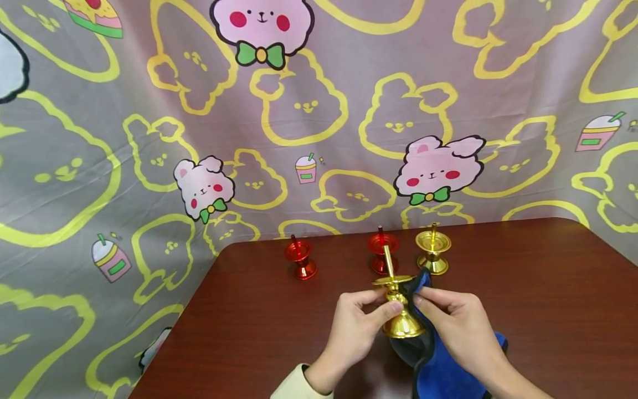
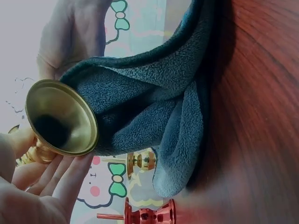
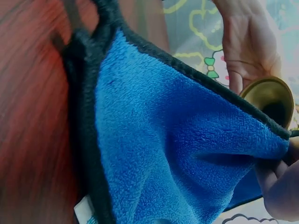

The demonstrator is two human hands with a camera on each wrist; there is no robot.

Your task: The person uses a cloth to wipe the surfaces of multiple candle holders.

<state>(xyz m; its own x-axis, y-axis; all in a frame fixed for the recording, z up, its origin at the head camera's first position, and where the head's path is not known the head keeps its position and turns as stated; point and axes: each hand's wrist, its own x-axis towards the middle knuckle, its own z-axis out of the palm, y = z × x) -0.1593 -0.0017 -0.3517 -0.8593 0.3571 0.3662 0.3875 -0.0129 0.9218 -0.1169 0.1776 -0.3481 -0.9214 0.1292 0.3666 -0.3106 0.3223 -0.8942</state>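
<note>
A gold candle holder (image 1: 402, 324) with a flared base, a dish and a thin upright spike is held above the table by my left hand (image 1: 356, 327), fingers and thumb round its stem. Its hollow base (image 2: 63, 116) faces the left wrist camera. My right hand (image 1: 461, 327) pinches the edge of a blue cloth (image 1: 446, 368) with a dark border, right beside the candle holder. In the left wrist view the cloth's grey underside (image 2: 135, 102) hangs in folds down to the table. The right wrist view shows its blue face (image 3: 149, 126) spread below the pinching fingers.
Along the back of the brown table (image 1: 239, 332) stand a red candle holder (image 1: 299, 257) at left, another red one (image 1: 380, 244) partly behind the held one, and a gold one (image 1: 433, 249) to its right. A patterned curtain (image 1: 349, 111) hangs behind the table.
</note>
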